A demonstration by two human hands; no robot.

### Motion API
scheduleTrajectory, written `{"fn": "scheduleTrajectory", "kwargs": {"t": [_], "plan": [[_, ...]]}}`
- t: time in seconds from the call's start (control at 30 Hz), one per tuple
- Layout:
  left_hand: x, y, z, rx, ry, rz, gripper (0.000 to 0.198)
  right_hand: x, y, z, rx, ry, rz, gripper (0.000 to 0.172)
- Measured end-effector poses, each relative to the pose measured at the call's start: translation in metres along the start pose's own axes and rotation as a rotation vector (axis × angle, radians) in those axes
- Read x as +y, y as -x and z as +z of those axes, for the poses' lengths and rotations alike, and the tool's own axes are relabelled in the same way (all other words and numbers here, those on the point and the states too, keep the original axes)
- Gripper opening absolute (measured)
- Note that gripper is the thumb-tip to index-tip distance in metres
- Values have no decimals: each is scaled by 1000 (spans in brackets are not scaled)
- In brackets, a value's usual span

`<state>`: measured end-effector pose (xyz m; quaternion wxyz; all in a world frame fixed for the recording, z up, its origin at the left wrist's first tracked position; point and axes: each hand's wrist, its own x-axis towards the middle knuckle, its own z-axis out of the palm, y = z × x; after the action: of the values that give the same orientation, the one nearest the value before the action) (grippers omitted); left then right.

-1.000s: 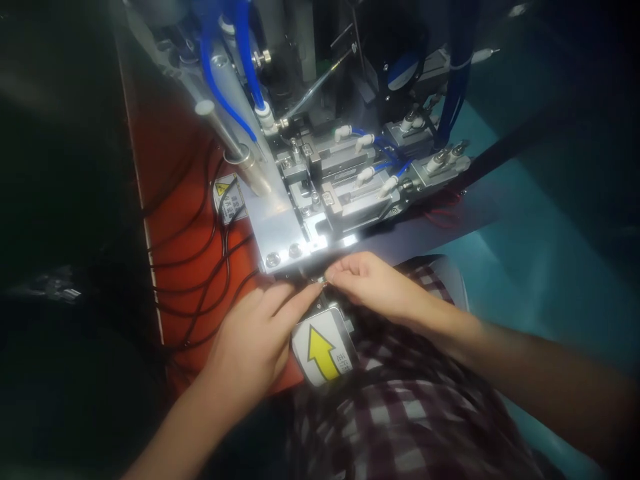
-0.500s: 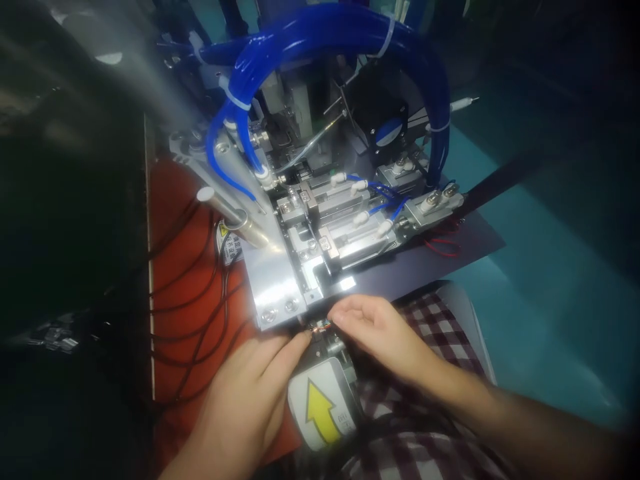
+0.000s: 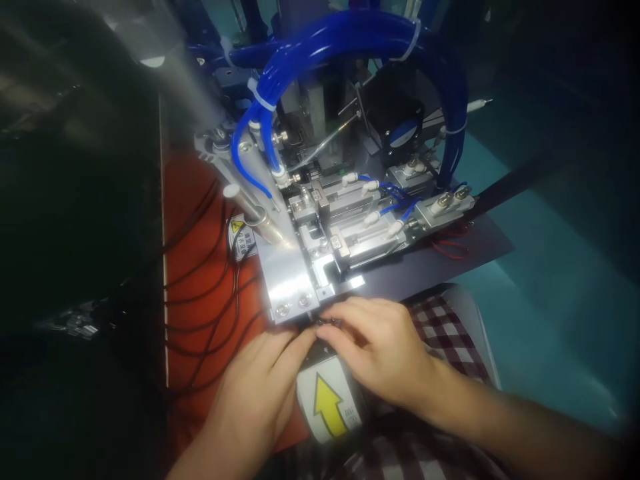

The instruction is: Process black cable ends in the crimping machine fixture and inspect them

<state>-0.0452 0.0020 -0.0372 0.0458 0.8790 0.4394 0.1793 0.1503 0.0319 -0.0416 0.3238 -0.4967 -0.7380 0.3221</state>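
Orange base [image 3: 189, 299]; left hand [image 3: 265, 380], right hand [image 3: 385, 340] beside machine [image 3: 367, 248]

Metal plate [image 3: 289, 279] shines smooth — tubing [image 3: 345, 39] glossy plastic.

Two bolts [image 3: 283, 310] sit just beyond the left hand [image 3: 260, 377], one warning sticker [image 3: 243, 238] farther off. Beyond the right hand [image 3: 385, 340] stand four bent white connectors [image 3: 395, 230]; between both hands, one arrow sticker [image 3: 328, 402].
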Motion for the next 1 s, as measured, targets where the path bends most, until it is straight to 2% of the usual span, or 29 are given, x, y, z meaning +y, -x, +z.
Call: {"fn": "scheduleTrajectory", "kwargs": {"t": [0.13,0.27,0.33,0.43,0.5,0.7,0.9,1.0], "plan": [[0,-1,-2,-32,-1,-10,31,-1,-5,-1,-69,72,-31,18],[2,0,-4,-34,12,-19,32,-1,-9,-5,-130,164,-122,23],[2,0,-4,-28,14,-28,32,0,-8,-4,-143,96,-62,20],[2,-1,-3,-20,21,-24,31,2,-4,-1,-139,-122,189,16],[2,-1,-3,-28,26,-21,30,3,-1,2,-124,-216,298,15],[3,0,-4,-35,38,-18,32,2,6,10,-12,-123,234,15],[3,-2,-4,-32,46,0,33,2,6,11,-53,-297,387,15],[4,-3,-5,-41,47,5,34,0,6,10,-57,-273,387,15]]}}
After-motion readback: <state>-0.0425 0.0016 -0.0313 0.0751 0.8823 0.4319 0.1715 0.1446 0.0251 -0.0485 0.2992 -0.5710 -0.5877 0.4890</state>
